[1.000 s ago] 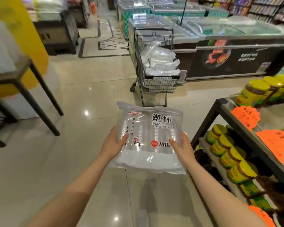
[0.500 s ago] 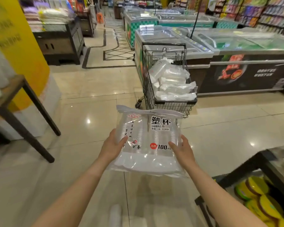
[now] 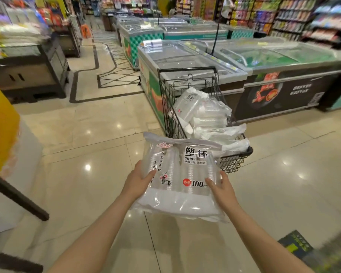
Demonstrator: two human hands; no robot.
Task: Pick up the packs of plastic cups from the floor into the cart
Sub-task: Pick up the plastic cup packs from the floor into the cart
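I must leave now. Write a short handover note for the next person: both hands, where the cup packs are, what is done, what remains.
Left hand and right hand grip one pack of plastic cups by its sides, held in the air in front of the cart.
Done: several packs in the cart already.
Left: put the held pack into the cart. No other packs show on the floor in this view.

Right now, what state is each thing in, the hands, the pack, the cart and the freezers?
Left hand: grips the held pack's left edge.
Right hand: grips its right edge.
Held pack of cups: sealed, off the floor, short of the cart.
Cart: piled with packs to the rim.
Chest freezers: lids closed.
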